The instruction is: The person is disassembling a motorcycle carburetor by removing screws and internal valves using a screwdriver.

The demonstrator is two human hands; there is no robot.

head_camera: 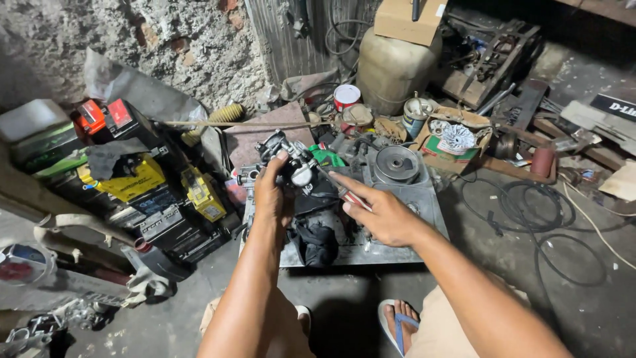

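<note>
My left hand (273,193) grips a small grey metal carburetor (289,159) and holds it up above a low metal work plate (424,205). My right hand (379,211) holds a red-handled screwdriver (352,197), its shaft aimed left at the carburetor's side. A black rag (317,238) lies on the plate under both hands. My knees and a foot in a blue sandal (399,323) show at the bottom.
Several batteries (126,179) are stacked at the left against a rough wall. A round metal pulley (396,164) sits on the plate. Cardboard box with a fan part (456,139), cans, a beige jerry can (391,66) and black cables (536,212) crowd the back and right.
</note>
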